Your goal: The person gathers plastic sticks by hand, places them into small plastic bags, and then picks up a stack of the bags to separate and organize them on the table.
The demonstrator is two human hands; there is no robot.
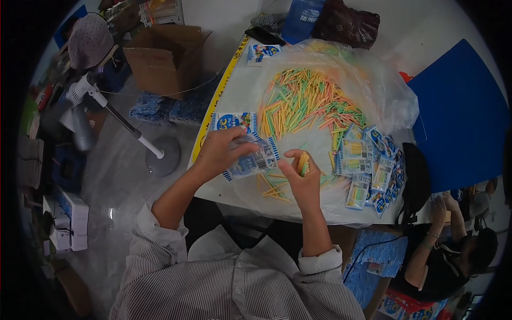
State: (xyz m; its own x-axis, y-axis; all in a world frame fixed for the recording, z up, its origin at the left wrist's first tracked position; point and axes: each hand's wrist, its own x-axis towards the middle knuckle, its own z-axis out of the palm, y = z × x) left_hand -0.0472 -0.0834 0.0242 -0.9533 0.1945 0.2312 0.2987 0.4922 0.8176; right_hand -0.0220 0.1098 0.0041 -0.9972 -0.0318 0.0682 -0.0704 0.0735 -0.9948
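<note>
My left hand pinches a small clear-and-blue printed packet by its side, over the near left part of the table. Close to the packet's right end, my right hand is closed round a small bundle of thin pastel sticks. Under and behind my left hand lie more flat blue-and-white packets. Beyond both hands spreads a large heap of loose yellow, green and pink sticks. A few loose sticks lie below the packet. Several filled packets are piled right of my right hand.
A clear plastic bag surrounds the heap's far side. A blue board stands at the right, near a black bag. Another person works at lower right. Left of the table are a cardboard box and a fan stand.
</note>
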